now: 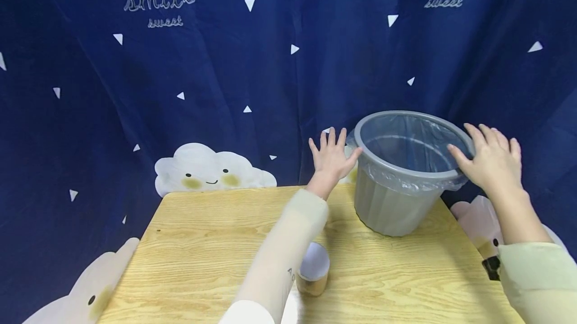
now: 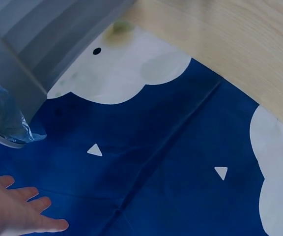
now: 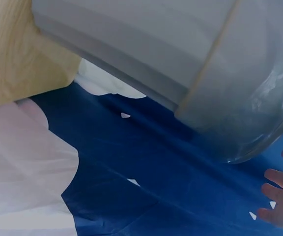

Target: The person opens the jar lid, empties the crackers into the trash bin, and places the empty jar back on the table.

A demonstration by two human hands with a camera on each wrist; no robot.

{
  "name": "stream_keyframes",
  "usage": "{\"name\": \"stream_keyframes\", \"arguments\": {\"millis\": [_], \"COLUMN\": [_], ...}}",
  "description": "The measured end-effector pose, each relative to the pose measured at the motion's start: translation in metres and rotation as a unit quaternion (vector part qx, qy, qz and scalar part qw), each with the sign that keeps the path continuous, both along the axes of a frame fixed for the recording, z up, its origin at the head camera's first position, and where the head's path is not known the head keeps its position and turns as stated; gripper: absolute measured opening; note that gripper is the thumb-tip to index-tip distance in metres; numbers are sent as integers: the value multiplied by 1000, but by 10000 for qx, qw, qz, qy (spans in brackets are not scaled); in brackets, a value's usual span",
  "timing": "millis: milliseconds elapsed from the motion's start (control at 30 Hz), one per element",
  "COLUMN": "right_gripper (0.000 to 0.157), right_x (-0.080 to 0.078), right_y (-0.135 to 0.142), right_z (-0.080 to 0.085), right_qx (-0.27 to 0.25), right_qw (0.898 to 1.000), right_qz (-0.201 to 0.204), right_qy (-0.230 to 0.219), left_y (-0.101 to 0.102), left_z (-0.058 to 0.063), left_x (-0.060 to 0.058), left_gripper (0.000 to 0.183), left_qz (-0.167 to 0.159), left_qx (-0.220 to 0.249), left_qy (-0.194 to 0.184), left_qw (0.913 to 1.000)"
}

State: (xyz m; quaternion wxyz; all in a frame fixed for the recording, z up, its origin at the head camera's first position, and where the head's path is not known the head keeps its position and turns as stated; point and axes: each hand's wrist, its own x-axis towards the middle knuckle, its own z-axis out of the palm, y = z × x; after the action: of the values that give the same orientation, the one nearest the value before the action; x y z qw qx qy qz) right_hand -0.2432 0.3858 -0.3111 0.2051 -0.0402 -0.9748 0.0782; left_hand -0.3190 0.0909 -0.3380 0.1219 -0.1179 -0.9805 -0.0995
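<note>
A grey trash can (image 1: 392,204) with a ribbed side and a clear bluish liner bag (image 1: 405,138) folded over its rim stands at the table's far right. My left hand (image 1: 332,158) is spread with straight fingers just left of the rim. On the other side, my right hand (image 1: 493,158) hovers by the rim with its fingers extended. Whether either hand touches the rim is hard to tell in the head view; in the left wrist view the left hand (image 2: 14,206) is apart from the can. Neither holds anything.
A short cylinder with a pale top (image 1: 314,261) stands on the wooden table (image 1: 207,244), partly hidden by my left forearm. Behind the table hangs a dark blue curtain (image 1: 225,63) with clouds and triangles. A small black object (image 1: 492,268) shows at my right wrist.
</note>
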Motion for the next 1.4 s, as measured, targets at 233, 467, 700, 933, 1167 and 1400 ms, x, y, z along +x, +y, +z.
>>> {"name": "stream_keyframes", "arguments": {"millis": [233,467,700,933,1167,1400], "right_gripper": [74,75,78,84,89,88], "right_x": [-8,-16,-25,-29,-35,-34], "right_y": [10,18,26,35,42,45], "right_z": [0,2,2,-5,-12,-11], "right_qx": [-75,-70,-43,-92,-179,-324], "right_qw": [9999,9997,9988,9962,9930,9875], "right_qz": [13,14,42,-73,-85,-73], "right_qy": [-115,-226,-493,-859,-1167,-1541], "left_y": [8,15,26,39,46,45], "left_z": [2,5,10,11,10,6], "left_x": [-1,-2,0,2,1,-1], "left_gripper": [71,72,73,77,81,84], "left_qz": [165,319,389,557,724,850], "left_qx": [-94,201,133,63,-122,68], "left_qy": [-109,-427,-544,-723,-816,-952], "left_qw": [9998,9984,9977,9958,9940,9918]}}
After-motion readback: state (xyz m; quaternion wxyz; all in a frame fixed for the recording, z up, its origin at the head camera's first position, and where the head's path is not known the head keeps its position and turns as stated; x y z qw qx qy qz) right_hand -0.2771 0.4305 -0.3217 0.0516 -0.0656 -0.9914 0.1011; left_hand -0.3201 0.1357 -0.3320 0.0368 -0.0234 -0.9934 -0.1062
